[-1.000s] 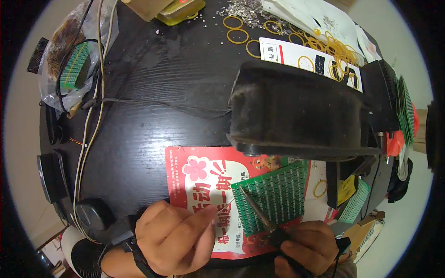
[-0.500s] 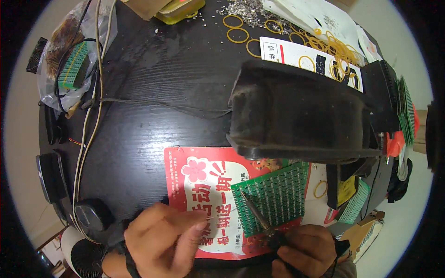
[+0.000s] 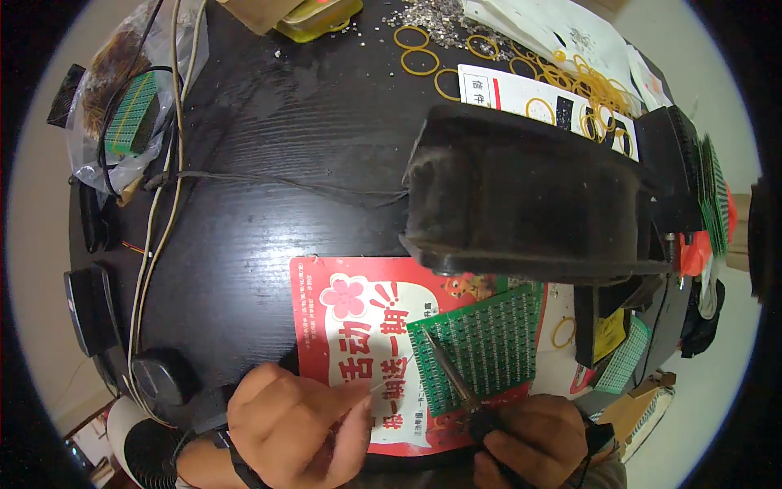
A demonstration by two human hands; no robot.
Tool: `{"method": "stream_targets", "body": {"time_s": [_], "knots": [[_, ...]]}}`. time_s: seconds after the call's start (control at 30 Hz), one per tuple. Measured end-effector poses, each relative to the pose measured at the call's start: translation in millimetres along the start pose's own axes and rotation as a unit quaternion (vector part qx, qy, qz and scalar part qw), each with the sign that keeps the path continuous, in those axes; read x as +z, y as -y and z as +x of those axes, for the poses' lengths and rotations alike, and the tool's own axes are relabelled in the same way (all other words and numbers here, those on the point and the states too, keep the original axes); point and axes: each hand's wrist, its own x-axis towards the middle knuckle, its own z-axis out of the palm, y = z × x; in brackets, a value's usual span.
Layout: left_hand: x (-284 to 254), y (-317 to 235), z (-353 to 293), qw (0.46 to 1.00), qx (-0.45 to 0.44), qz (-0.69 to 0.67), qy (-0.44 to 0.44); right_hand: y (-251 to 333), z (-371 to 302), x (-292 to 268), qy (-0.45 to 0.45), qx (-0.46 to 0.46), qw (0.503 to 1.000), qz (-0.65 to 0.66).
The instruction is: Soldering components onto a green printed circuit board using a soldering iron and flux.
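A green circuit board with rows of small solder points lies tilted on a red and white printed sheet. My right hand is closed around the dark handle of a soldering iron. The iron's tip rests at or just above the board's upper left corner; contact is too fine to tell. Left of the board, my left hand is closed in a pinch. From its thumb and forefinger a thin, faint strand, apparently solder wire, runs toward the board's left edge.
A large black housing stands just beyond the board. Yellow rubber bands and small metal bits lie at the back. At left are cables and a bag holding green boards. More boards stand at right.
My left hand has shifted slightly right and toward me, still pinching the strand. The soldering iron's tip has moved a little farther away along the board's left edge.
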Motion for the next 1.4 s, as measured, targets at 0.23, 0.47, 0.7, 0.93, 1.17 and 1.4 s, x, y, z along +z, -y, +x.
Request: {"method": "stream_targets", "body": {"time_s": [0.23, 0.47, 0.7, 0.93, 1.17, 1.4], "knots": [[-1, -1, 0, 1.0, 0.001, 0.001, -0.002, 2, 3, -1, 0.008, 0.006, 1.0, -0.005], [4, 0, 2, 1.0, 0.01, 0.007, -0.003, 11, 4, 0, 0.0, 0.051, 0.998, -0.034], [4, 1, 2, 1.0, 0.013, 0.004, 0.014, 13, 1, -3, 0.026, 0.05, 0.998, -0.036], [1, 1, 4, 0.999, 0.026, -0.008, 0.031, 14, 4, -4, 0.019, 0.044, 0.999, -0.026], [3, 1, 2, 1.0, 0.011, -0.003, 0.012, 7, -3, 2, -0.009, -0.003, 1.0, -0.025], [2, 2, -1, 1.0, 0.0, -0.015, 0.007, 12, 2, 0, 0.007, 0.043, 0.998, -0.036]]}}
